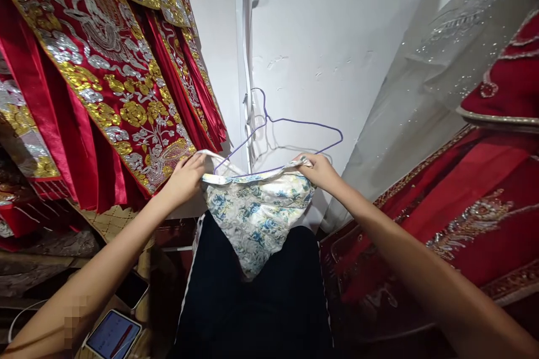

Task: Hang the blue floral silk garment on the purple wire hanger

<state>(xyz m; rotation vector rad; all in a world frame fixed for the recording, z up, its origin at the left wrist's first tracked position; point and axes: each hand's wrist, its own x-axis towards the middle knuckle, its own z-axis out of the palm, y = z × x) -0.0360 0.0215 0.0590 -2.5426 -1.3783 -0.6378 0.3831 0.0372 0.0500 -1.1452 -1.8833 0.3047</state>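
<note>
A white garment with a blue and yellow floral print [256, 213] is stretched between my two hands, its lower part draping over dark trousers. My left hand [191, 174] is closed on the garment's left upper edge. On the other side, my right hand [318, 171] pinches the right end of the same edge. Behind the garment is a purple wire hanger [305, 122], its hook pointing up against the white wall. The hanger's lower bar runs along the garment's upper edge, and part of it is hidden by the cloth.
Red robes with gold and silver embroidery [135, 112] hang at the left. Sheer beaded white fabric [391, 101] and red beaded garments [463, 202] fill the right. A lit phone [113, 334] and a dark phone [132, 290] lie at lower left. A white wall [328, 28] stands ahead.
</note>
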